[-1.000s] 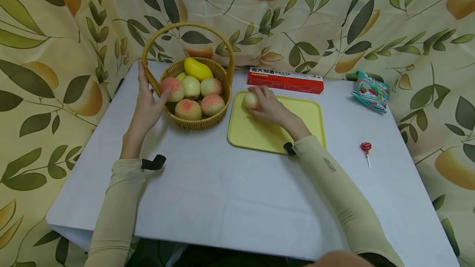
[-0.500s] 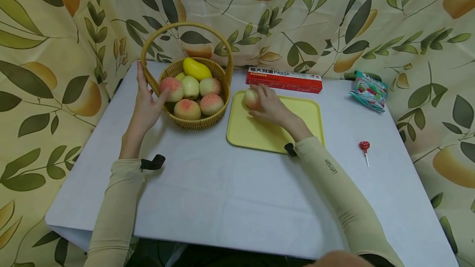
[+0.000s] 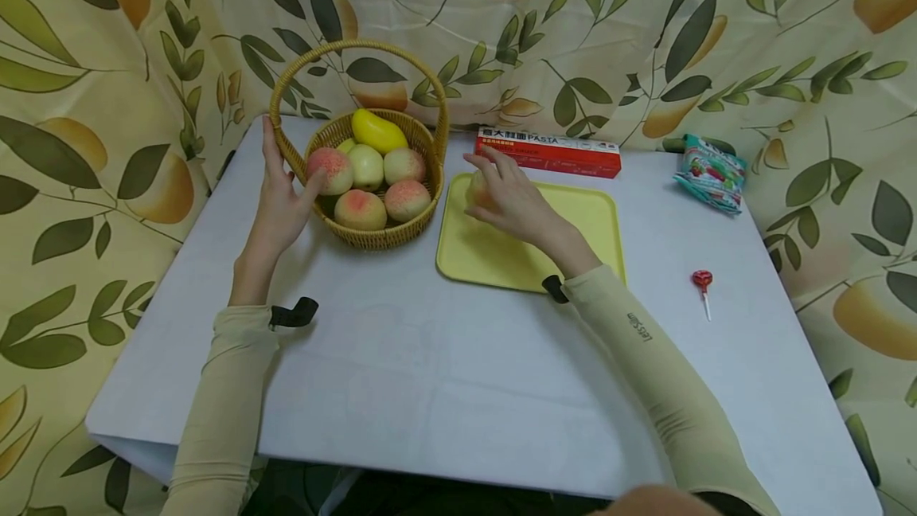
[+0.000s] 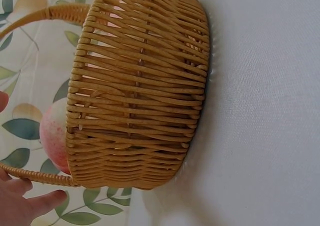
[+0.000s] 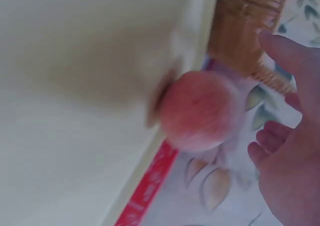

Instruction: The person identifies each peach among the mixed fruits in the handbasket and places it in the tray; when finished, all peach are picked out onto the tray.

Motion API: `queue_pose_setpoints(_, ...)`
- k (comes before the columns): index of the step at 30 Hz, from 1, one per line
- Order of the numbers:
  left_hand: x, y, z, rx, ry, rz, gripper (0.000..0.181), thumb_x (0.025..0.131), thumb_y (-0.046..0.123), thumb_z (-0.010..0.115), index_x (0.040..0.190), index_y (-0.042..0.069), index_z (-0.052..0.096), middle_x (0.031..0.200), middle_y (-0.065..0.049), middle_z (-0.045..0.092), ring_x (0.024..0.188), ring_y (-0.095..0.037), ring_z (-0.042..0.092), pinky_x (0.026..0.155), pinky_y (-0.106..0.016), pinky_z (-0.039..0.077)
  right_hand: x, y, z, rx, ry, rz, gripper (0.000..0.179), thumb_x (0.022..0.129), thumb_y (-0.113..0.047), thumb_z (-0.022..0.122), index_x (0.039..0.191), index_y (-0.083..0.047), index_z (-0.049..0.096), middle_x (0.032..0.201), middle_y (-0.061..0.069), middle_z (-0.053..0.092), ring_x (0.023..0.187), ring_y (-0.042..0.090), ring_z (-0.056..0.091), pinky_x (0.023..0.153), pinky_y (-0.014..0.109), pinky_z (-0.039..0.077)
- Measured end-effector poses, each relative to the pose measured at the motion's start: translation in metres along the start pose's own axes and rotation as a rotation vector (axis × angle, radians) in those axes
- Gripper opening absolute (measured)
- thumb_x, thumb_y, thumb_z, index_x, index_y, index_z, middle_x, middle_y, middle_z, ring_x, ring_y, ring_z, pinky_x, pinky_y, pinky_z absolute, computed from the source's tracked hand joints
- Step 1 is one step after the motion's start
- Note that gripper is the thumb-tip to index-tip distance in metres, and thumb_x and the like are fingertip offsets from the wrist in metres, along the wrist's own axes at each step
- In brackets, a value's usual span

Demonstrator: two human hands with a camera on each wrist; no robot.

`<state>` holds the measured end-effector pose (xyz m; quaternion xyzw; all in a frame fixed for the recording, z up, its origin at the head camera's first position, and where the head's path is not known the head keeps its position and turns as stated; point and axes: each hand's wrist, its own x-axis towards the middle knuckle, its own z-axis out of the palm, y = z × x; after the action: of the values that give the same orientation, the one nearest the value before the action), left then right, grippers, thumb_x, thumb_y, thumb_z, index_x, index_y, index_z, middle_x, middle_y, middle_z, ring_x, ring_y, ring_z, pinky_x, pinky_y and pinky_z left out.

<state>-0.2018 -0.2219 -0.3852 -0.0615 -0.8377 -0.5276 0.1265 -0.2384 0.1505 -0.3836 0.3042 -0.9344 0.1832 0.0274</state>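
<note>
My left hand (image 3: 279, 201) rests at the left side of a wicker basket (image 3: 380, 239). Its straight fingers lie along the outside of the basket's handle (image 4: 45, 178), and the thumb reaches over the rim near a pink-flushed peach (image 3: 330, 170). Over a yellow tray (image 3: 501, 261), my right hand (image 3: 519, 201) hovers with its fingers spread. A peach (image 5: 200, 111) sits at the tray's far left corner, partly hidden by that hand in the head view. The right wrist view shows a gap between this peach and the fingers.
In the basket are several peaches, a pale green round fruit (image 3: 365, 167) and a yellow mango-like fruit (image 3: 379, 132). Behind the tray lies a red pasta box (image 3: 548, 156). A turquoise candy bag (image 3: 711, 175) and a red lollipop (image 3: 703, 281) lie to the right.
My right hand has let go of the peach on the tray, its fingers opening and lifting away. The left hand stays at the basket. Elsewhere only a slight shift of the view shows.
</note>
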Motion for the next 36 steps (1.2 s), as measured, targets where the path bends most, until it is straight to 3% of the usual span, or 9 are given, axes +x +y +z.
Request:
queue_pose_setpoints(7,-0.012,0.024,-0.005,-0.048,-0.020,-0.018,0.091,0.107,0.022,0.053,0.164,0.021,-0.018,0.175,-0.001,-0.012,0.163,-0.023,-0.001,0.127,-0.063,0.019,0.015,-0.030,0.004,0.049,0.027,-0.077,0.084,0.095,-0.038,0.073,0.162,-0.021,0.025,0.165,0.013,0.032,0.150,0.032,0.034,0.121,0.052,0.039)
queue_pose_setpoints(13,-0.013,0.036,-0.008,-0.066,-0.048,-0.009,0.081,0.110,0.034,0.043,0.165,0.020,-0.016,0.174,0.003,-0.013,0.162,-0.024,-0.001,0.126,-0.063,0.020,0.034,-0.045,0.010,0.059,0.037,-0.125,0.079,0.096,-0.044,0.070,0.160,-0.022,0.029,0.161,0.010,0.037,0.147,0.029,0.040,0.119,0.049,0.042)
queue_pose_setpoints(20,-0.005,0.019,-0.006,-0.060,-0.051,0.010,0.080,0.109,0.052,0.035,0.165,0.023,-0.015,0.174,0.005,-0.014,0.161,-0.018,-0.004,0.133,-0.044,-0.001,0.065,-0.061,0.009,0.106,-0.031,-0.149,0.075,0.099,-0.051,0.063,0.160,-0.022,0.031,0.160,0.009,0.038,0.143,0.029,0.043,0.119,0.049,0.041)
queue_pose_setpoints(27,0.002,-0.004,-0.005,-0.042,-0.022,0.024,0.085,0.102,0.065,0.034,0.164,0.033,-0.014,0.173,0.013,-0.011,0.161,-0.015,0.000,0.133,-0.045,0.003,0.102,-0.089,0.010,0.151,-0.162,-0.151,0.076,0.099,-0.058,0.058,0.161,-0.027,0.026,0.164,0.009,0.032,0.148,0.028,0.038,0.116,0.052,0.044)
queue_pose_setpoints(32,0.000,-0.005,-0.006,-0.041,-0.031,0.017,0.083,0.103,0.063,0.035,0.163,0.035,-0.015,0.172,0.013,-0.010,0.161,-0.016,0.002,0.132,-0.048,0.007,0.121,-0.103,0.019,0.193,-0.239,-0.117,0.079,0.099,-0.058,0.058,0.163,-0.029,0.022,0.167,0.011,0.029,0.150,0.030,0.037,0.118,0.054,0.041)
queue_pose_setpoints(36,-0.004,0.006,-0.006,-0.043,-0.037,0.009,0.087,0.103,0.064,0.036,0.164,0.029,-0.015,0.173,0.009,-0.012,0.162,-0.021,0.002,0.132,-0.050,0.006,0.132,-0.110,0.024,0.158,-0.276,-0.106,0.082,0.098,-0.064,0.055,0.164,-0.032,0.019,0.168,0.008,0.028,0.151,0.029,0.037,0.116,0.060,0.041)
